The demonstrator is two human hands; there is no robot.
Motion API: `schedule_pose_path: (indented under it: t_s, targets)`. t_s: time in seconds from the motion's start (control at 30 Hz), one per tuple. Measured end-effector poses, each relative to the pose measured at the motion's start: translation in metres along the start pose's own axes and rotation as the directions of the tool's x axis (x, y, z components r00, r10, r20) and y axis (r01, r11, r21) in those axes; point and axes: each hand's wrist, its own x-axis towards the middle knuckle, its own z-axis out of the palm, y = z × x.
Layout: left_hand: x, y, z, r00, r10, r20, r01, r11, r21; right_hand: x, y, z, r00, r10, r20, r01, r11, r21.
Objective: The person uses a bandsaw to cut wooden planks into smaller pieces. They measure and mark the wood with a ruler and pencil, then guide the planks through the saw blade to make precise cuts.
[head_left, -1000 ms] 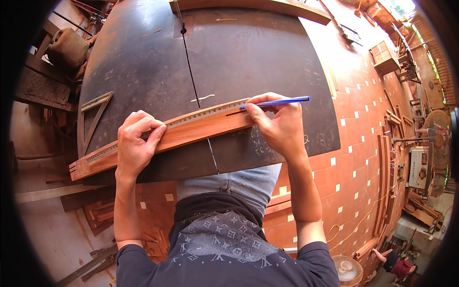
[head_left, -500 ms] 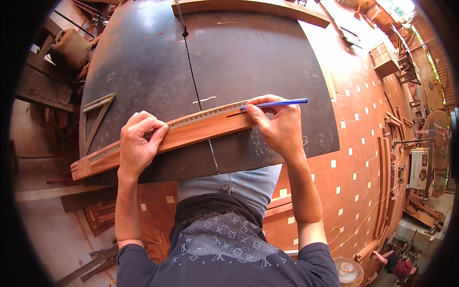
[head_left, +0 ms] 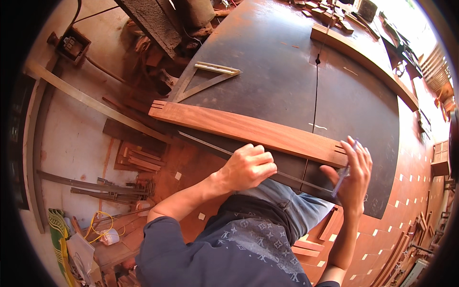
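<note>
A long reddish wooden board (head_left: 248,130) lies across the dark worktable (head_left: 287,67), with notches cut in both ends. A thin metal ruler (head_left: 205,144) lies just off the board, along the table's near edge. My left hand (head_left: 248,166) is closed over the ruler at about its middle. My right hand (head_left: 355,173) holds a blue pencil (head_left: 341,180) and rests its fingers on the board's right notched end.
A metal triangle square (head_left: 205,79) lies on the table's left part, beyond the board. A saw slot (head_left: 315,91) runs across the table, and a wooden fence strip (head_left: 363,62) sits at its far side. Wood offcuts (head_left: 134,160) and metal bars (head_left: 95,184) lie on the floor at left.
The ruler has come off the top of the board and now sits at the table's near edge under my left hand. My right hand has shifted to the board's right end.
</note>
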Motion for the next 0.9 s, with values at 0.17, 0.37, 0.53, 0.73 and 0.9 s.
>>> schedule_pose_path:
  t_s: [0.17,0.37,0.53,0.73,0.9]
  targets:
    - [-0.014,-0.026,0.011,0.993,0.052,-0.108,-0.049,0.998,0.028,0.016,0.002,0.034,0.987,0.062,0.147,-0.076,0.993,0.095]
    - [-0.023,-0.032,-0.001,0.958,0.113,-0.264,-0.063,0.979,0.191,0.011,0.001,0.040,0.999,0.035,0.012,-0.036,0.991,0.126]
    - [0.003,-0.074,-0.060,0.944,-0.002,-0.330,0.111,0.944,0.312,0.003,0.004,0.031,0.994,0.068,-0.083,-0.056,0.988,0.144]
    - [0.038,-0.253,-0.104,0.977,-0.213,-0.009,0.182,0.810,0.558,0.001,0.003,0.010,0.986,0.122,-0.112,-0.096,0.972,0.216]
    - [0.044,-0.297,-0.119,0.875,-0.357,0.327,0.114,0.809,0.577,-0.011,0.005,0.004,0.974,0.198,-0.113,-0.166,0.955,0.245]
